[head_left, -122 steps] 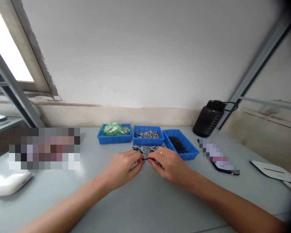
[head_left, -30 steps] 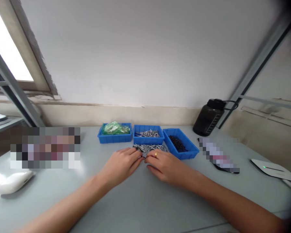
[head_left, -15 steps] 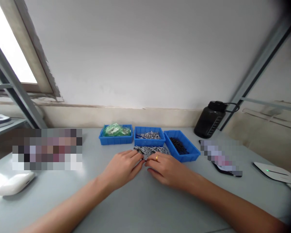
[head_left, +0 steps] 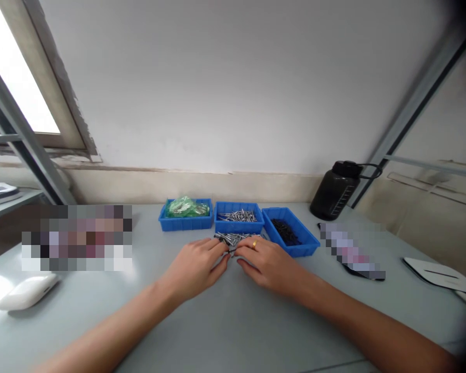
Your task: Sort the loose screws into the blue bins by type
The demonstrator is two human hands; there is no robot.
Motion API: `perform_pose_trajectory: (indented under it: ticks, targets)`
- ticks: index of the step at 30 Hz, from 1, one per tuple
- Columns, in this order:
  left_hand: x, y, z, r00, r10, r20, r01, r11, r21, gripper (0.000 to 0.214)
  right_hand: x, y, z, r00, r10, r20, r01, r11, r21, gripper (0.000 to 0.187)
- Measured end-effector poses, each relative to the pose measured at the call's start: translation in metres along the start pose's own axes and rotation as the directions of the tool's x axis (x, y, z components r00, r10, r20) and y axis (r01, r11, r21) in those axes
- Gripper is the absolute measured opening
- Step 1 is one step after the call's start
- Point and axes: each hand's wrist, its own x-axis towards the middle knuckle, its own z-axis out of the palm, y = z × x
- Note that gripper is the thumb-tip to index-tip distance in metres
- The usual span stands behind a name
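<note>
My left hand (head_left: 202,264) is closed in a pinch, with a small dark piece (head_left: 230,252) at its fingertips. Facing it, my right hand (head_left: 274,264), with a gold ring, also pinches; its thumb and fingertips almost meet those of the left. What sits between the right fingertips is too small to make out. Just behind both hands lies a pile of thin silver metal pins (head_left: 236,238), partly covered by the fingers. Beyond that stands a blue bin (head_left: 238,227) of similar pins. To its right, an angled blue bin (head_left: 301,250) holds dark slender pieces (head_left: 285,232).
A third blue bin (head_left: 186,224), at the back left, holds a green plastic bag (head_left: 186,207). A dark bottle (head_left: 336,189) stands back right. Flat white device (head_left: 442,274) lies far right, a white case (head_left: 28,291) far left. Blurred patches hide items on both sides.
My right hand has shifted slightly, its fingers drawn a little apart from the left fingertips and over more of the pin pile. My left hand has barely moved.
</note>
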Motion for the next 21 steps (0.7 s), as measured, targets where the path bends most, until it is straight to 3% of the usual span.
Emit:
perform_pose_trajectory:
  ticks: [4,14,21]
  targets:
    - [0.0001,0.0003,0.0,1.0,-0.003,0.028,0.002,1.0,0.007,0.02,0.0009,0.0003,-0.0011,1.0,-0.017,-0.006,0.017,1.0,0.005,0.015]
    - [0.0007,0.0004,0.0009,0.998,-0.033,0.051,0.032,0.999,0.017,0.018,-0.0022,-0.0011,0.0007,0.988,-0.067,0.137,0.062,0.997,0.04,0.016]
    - [0.0013,0.0014,-0.0002,0.998,-0.041,0.056,0.041,0.999,0.003,0.02,-0.0015,-0.0023,-0.0017,0.983,-0.08,0.167,0.071,0.996,0.055,0.017]
